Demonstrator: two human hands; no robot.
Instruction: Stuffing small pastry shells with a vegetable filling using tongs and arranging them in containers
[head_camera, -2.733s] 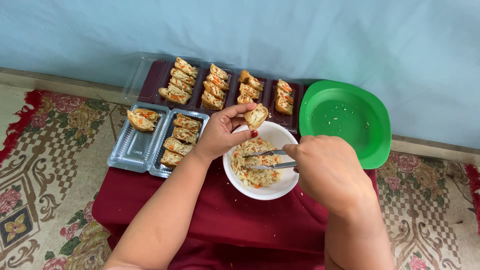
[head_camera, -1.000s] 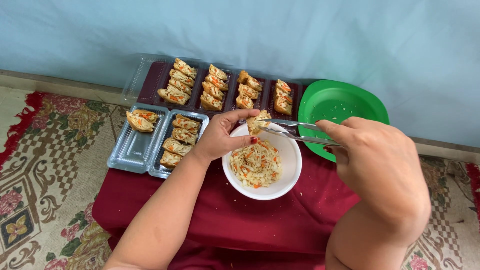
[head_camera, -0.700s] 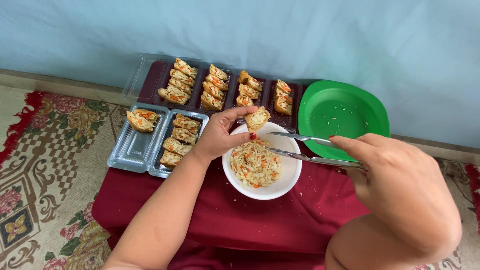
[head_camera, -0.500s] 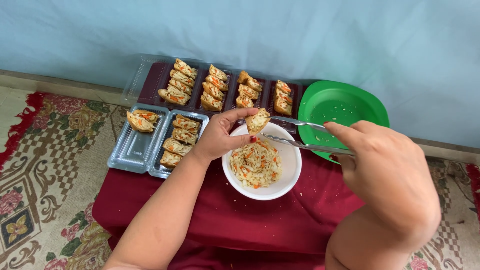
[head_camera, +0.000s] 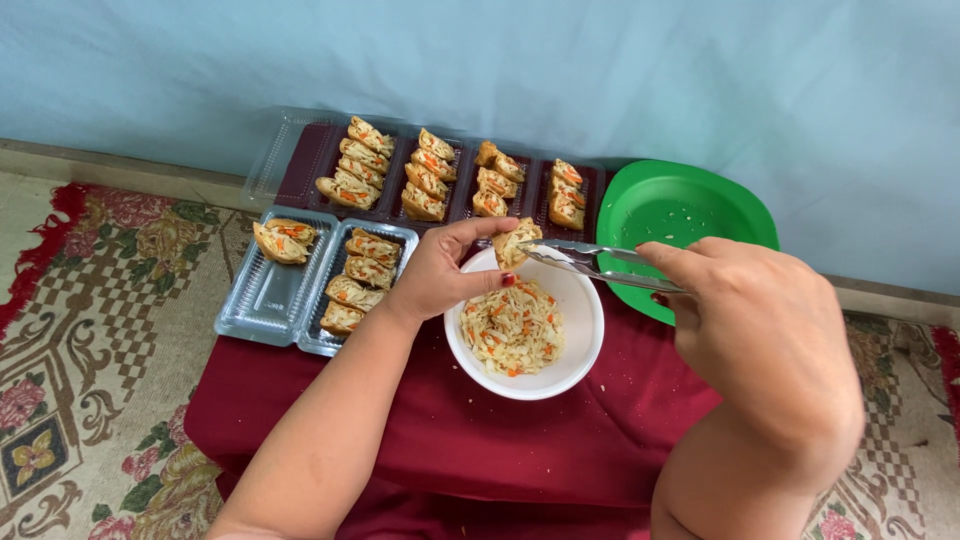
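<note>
While left hand (head_camera: 432, 275) pinches pastry (head_camera: 516, 241), tongs (head_camera: 590, 262) touch it.

Shiny metal tongs (head_camera: 600, 266), glossy white bowl (head_camera: 575, 350), clear plastic tray (head_camera: 268, 298), matt maroon cloth (head_camera: 450, 440)

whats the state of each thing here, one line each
left hand: holding a tofu pocket over the bowl
right hand: gripping metal tongs, tips at the pocket
white bowl: part full of shredded filling
green plate: nearly bare
clear trays: open, holding stuffed pieces
</note>
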